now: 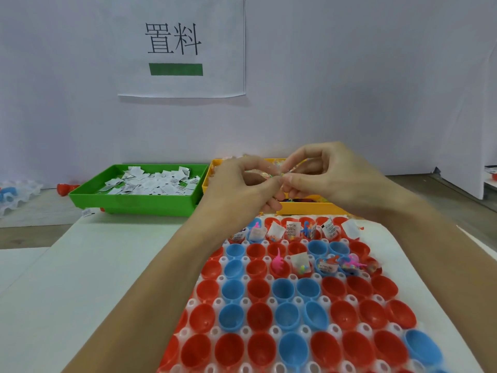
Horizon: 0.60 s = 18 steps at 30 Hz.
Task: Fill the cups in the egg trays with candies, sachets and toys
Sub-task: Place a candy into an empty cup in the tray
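Clear crinkly plastic candy packet [277, 173] is pinched between both hands, left hand [242, 184] and right hand [328, 176], above the yellow plastic bin [309, 207]. Best separated cleanly here, then dropped into an unfilled red cup [255, 250] of the white egg tray [271, 301] on the counter [94, 265], second row.

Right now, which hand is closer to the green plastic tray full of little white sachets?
Left. The left hand hovers just right of the green plastic tray, near its right wall. The right hand is farther right, over the yellow tray.
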Each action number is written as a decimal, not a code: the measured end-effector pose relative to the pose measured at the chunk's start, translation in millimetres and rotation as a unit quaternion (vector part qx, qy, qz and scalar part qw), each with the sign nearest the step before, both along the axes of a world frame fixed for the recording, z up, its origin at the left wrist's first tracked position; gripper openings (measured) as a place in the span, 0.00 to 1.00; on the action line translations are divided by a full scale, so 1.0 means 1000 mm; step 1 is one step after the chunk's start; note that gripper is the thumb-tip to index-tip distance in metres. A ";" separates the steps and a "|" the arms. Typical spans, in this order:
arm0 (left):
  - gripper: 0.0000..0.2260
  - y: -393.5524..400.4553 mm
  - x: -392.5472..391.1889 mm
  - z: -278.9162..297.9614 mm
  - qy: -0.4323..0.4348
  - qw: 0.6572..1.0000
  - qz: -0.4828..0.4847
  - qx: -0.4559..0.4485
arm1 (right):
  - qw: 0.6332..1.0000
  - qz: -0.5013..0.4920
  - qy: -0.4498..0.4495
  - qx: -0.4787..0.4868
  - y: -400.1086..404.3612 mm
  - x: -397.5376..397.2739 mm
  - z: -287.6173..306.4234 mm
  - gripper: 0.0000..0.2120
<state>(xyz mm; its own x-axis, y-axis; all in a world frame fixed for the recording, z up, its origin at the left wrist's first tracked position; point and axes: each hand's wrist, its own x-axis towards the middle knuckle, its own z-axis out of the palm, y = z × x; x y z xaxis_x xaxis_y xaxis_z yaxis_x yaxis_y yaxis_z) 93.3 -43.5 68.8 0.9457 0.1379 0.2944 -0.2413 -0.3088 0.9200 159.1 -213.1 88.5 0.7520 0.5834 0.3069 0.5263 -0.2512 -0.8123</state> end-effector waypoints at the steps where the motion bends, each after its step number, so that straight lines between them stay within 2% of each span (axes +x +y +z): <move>1: 0.03 0.000 0.000 0.000 0.000 1.000 -0.003 -0.004 | 1.000 0.001 0.005 0.004 -0.001 0.000 0.001 0.04; 9: 0.04 0.001 0.000 -0.003 -0.037 0.997 0.001 -0.062 | 0.996 0.029 0.068 0.051 0.002 0.000 0.000 0.06; 14: 0.07 0.004 -0.004 0.000 -0.049 0.998 -0.013 -0.049 | 0.980 0.049 0.158 0.114 0.006 0.001 -0.002 0.15; 18: 0.06 0.007 -0.004 0.001 -0.060 0.998 -0.019 -0.027 | 0.982 0.046 0.152 0.106 0.006 0.003 -0.004 0.09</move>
<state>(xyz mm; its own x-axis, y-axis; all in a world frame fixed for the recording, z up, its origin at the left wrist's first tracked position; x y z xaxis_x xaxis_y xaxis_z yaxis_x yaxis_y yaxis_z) 89.4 -36.1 69.6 0.9091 0.1204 0.3988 -0.3614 -0.2483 0.8987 162.1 -207.0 84.9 0.7744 0.6009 0.1982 0.2646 -0.0230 -0.9641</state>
